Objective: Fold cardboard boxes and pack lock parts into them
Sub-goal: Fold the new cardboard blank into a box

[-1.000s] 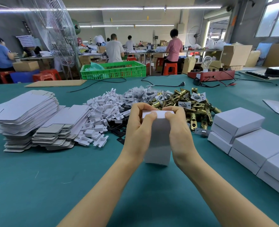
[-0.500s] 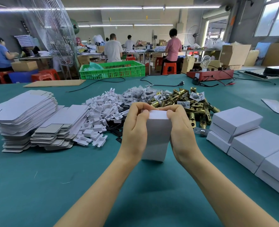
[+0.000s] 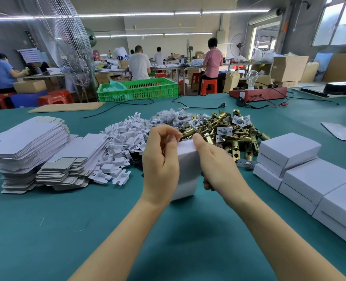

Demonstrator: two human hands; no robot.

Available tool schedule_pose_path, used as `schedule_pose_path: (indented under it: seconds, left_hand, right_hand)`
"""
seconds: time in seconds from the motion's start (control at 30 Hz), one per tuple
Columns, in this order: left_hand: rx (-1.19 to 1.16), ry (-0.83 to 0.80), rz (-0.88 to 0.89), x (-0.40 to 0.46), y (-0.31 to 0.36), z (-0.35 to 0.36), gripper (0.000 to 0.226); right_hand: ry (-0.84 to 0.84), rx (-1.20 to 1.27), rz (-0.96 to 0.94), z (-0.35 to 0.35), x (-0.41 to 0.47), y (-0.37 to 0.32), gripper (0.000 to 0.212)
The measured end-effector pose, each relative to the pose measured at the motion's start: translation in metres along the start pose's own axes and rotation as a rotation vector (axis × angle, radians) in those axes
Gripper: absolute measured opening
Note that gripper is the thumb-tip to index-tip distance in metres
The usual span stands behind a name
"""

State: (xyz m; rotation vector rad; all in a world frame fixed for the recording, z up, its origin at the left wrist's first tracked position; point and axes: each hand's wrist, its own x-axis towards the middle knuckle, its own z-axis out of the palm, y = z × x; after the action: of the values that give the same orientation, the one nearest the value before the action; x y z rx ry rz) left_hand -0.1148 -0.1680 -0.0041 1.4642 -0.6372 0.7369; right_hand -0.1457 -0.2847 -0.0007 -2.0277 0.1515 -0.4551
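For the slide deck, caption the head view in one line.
Both hands, left hand and right hand, hold a white box upright between flat box blanks and brass lock parts.

Left hand (image 3: 161, 161) and right hand (image 3: 216, 165) raised together (fingers curled), forearms converging.

A teal-covered desk (image 3: 46, 230) fills the lower frame. Fluorescent tube lights (image 3: 127, 15) run across the ceiling at the top. Windows (image 3: 338, 23) brighten the upper right beside an open doorway (image 3: 266, 39). At mid-frame, people sit on orange stools (image 3: 208, 86) at long worktables (image 3: 188, 66), with what may be a standing fan (image 3: 66, 41) at upper left.
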Motion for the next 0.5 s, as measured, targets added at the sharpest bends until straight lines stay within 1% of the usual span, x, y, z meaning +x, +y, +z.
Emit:
schedule_pose_path:
  seconds: [0.07,0.13,0.2,0.23,0.27,0.33,0.4,0.43,0.5]
  left_hand:
    - [-0.042,-0.003,-0.034,-0.001,-0.001,0.000,0.018]
    - [-0.075,-0.003,-0.091,-0.003,-0.002,0.001,0.015]
    - [-0.064,-0.019,-0.170,-0.005,-0.002,0.004,0.018]
    - [-0.053,-0.039,-0.212,-0.006,-0.003,0.005,0.021]
    - [-0.043,-0.062,-0.261,-0.007,-0.005,0.007,0.023]
    - [-0.088,-0.098,-0.387,-0.008,-0.011,0.007,0.035]
    - [-0.207,-0.118,-0.498,-0.008,-0.019,0.004,0.055]
    - [-0.231,-0.144,-0.516,-0.009,-0.025,0.001,0.056]
    - [-0.159,-0.218,-0.491,-0.012,-0.037,-0.004,0.047]
  right_hand:
    - [-0.075,0.162,0.069,-0.004,0.000,-0.004,0.051]
    - [-0.108,0.332,0.091,-0.006,-0.001,-0.008,0.038]
    - [-0.090,0.430,0.053,-0.005,0.000,-0.008,0.025]
    - [-0.064,0.450,0.016,-0.004,0.000,-0.008,0.015]
    - [-0.035,0.459,-0.021,-0.003,0.000,-0.006,0.012]
    - [-0.012,0.476,-0.090,-0.003,0.004,0.001,0.029]
    - [-0.054,0.475,-0.091,-0.003,0.010,0.010,0.043]
    - [-0.085,0.475,-0.064,-0.002,0.013,0.016,0.047]
    - [-0.132,0.473,0.005,0.002,0.018,0.029,0.047]
